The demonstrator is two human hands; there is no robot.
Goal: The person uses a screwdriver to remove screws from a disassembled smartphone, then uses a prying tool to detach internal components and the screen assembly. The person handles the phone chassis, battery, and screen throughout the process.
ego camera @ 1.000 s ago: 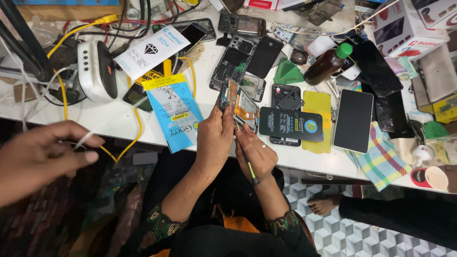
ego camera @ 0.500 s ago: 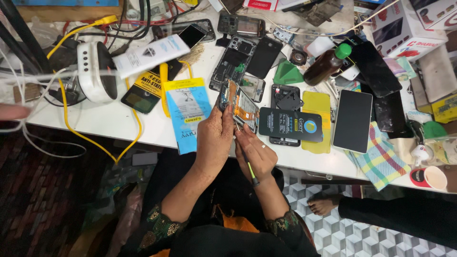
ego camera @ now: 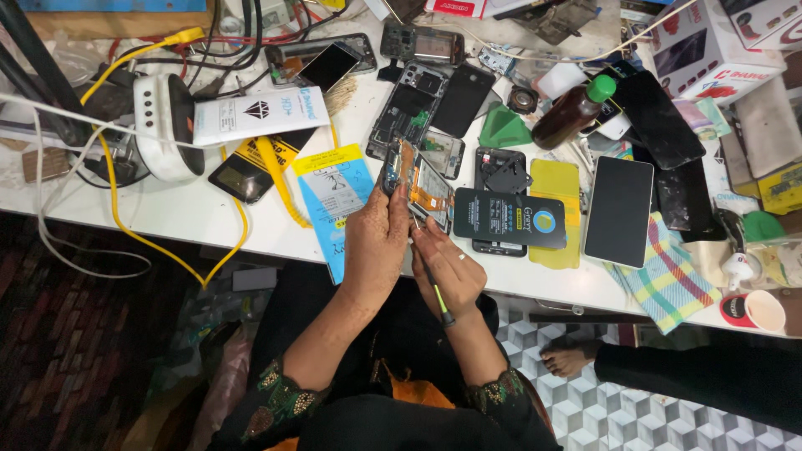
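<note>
My left hand [ego camera: 378,242] grips an opened phone [ego camera: 411,177] by its left edge, tilted up over the white table's front edge [ego camera: 167,219]; the bare circuit board and orange flex cable show. My right hand [ego camera: 447,269] holds a thin screwdriver [ego camera: 435,292] with a green and black handle, its tip at the phone's lower edge. A ring sits on one right finger. Both forearms rise from dark embroidered sleeves at the bottom of the head view.
Dismantled phones [ego camera: 415,98], dark glass screens [ego camera: 619,210], a black packet [ego camera: 509,218], a blue packet [ego camera: 334,194], a brown bottle with green cap [ego camera: 574,111], a yellow cable [ego camera: 150,242] and a white charger [ego camera: 163,125] crowd the table. A bare foot [ego camera: 571,357] rests on the patterned floor.
Another person's hand at the left edge has pulled away out of view. My own hands stay on the opened phone with barely any shift.
</note>
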